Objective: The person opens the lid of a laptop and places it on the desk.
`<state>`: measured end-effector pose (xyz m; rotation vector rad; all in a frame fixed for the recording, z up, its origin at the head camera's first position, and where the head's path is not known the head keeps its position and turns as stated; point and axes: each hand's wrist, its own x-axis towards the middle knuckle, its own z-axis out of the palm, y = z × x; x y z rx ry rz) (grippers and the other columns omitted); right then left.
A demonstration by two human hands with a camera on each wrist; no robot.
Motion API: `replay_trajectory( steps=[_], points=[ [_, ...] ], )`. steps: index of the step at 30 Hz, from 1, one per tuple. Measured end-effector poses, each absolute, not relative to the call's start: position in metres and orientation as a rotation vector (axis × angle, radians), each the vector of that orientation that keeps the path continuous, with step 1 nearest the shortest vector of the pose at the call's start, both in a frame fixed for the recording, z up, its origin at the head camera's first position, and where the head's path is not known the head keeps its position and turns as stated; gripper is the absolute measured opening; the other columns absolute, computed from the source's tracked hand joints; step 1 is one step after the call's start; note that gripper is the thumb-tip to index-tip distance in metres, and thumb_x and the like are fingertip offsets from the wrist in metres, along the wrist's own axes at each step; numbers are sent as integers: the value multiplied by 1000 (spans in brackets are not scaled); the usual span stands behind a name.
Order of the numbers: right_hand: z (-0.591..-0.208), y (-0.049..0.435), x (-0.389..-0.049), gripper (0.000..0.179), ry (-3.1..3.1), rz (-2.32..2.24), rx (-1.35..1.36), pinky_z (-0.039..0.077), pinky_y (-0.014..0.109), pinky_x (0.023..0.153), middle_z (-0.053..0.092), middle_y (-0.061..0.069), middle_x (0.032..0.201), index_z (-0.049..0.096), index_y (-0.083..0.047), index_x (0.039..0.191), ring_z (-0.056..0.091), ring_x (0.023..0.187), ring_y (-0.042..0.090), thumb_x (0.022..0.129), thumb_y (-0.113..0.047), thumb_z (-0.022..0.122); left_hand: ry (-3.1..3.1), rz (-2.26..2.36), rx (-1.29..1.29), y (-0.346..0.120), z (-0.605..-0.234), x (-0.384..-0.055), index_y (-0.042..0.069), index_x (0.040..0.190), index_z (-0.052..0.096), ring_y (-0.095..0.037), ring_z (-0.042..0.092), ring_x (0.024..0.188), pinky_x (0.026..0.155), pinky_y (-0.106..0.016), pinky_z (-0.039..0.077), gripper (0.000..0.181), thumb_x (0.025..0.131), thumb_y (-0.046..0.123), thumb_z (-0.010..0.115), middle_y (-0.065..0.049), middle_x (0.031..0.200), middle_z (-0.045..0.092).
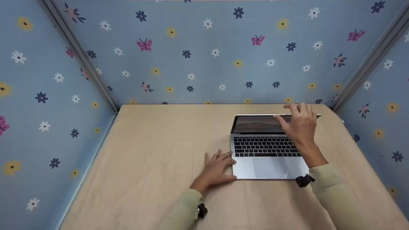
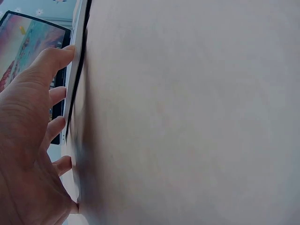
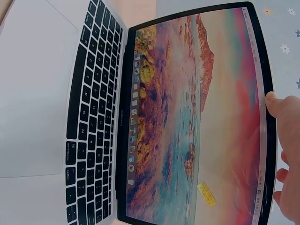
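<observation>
A silver laptop (image 1: 271, 167) lies with its lid raised, black keys and a lit screen (image 3: 187, 112) with a coastal picture. My right hand (image 1: 300, 124) holds the lid's top edge. Its thumb (image 3: 273, 102) lies on the dark bezel, with the other fingers behind the lid, partly hidden. At the laptop's left side, my left hand (image 1: 215, 169) is spread, palm down. Its thumb (image 2: 56, 58) and some fingertips touch the base edge near the front corner, while other fingers extend over the tabletop.
The laptop stands on a beige-covered table (image 1: 153, 153), right of its middle. Blue panels (image 1: 198, 41) with flowers and butterflies enclose the back and both sides, joined by grey posts (image 1: 83, 60). A small yellow sticker (image 3: 206, 194) shows on the screen.
</observation>
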<state>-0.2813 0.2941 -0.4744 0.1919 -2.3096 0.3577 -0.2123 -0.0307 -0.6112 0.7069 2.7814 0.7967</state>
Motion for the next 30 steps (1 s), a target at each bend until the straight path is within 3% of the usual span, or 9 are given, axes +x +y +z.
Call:
replay_trajectory(
  steps=[13,21,30],
  points=[
    [-477,293,-280,44,-2331,366,181,52,67,84,69,24,104,69,-4,102,61,103,50,93,-40,93,2784,775,699,-29,-611,-213,30,143,73,-45,31,174,132,-90,11,58,93,58,84,5,182,45],
    [-479,291,-280,40,-2323,382,162,54,65,89,66,23,104,68,-4,101,61,105,48,93,-34,94,2777,768,689,-29,-611,-213,31,144,72,-44,30,175,133,-89,10,59,93,59,83,5,182,44],
    [-485,293,-279,37,-2231,293,190,55,58,75,63,20,100,71,-6,101,60,95,43,93,-34,94,2772,791,685,-30,-610,-213,30,142,72,-44,30,175,133,-89,9,57,93,57,84,6,182,45]
  ],
)
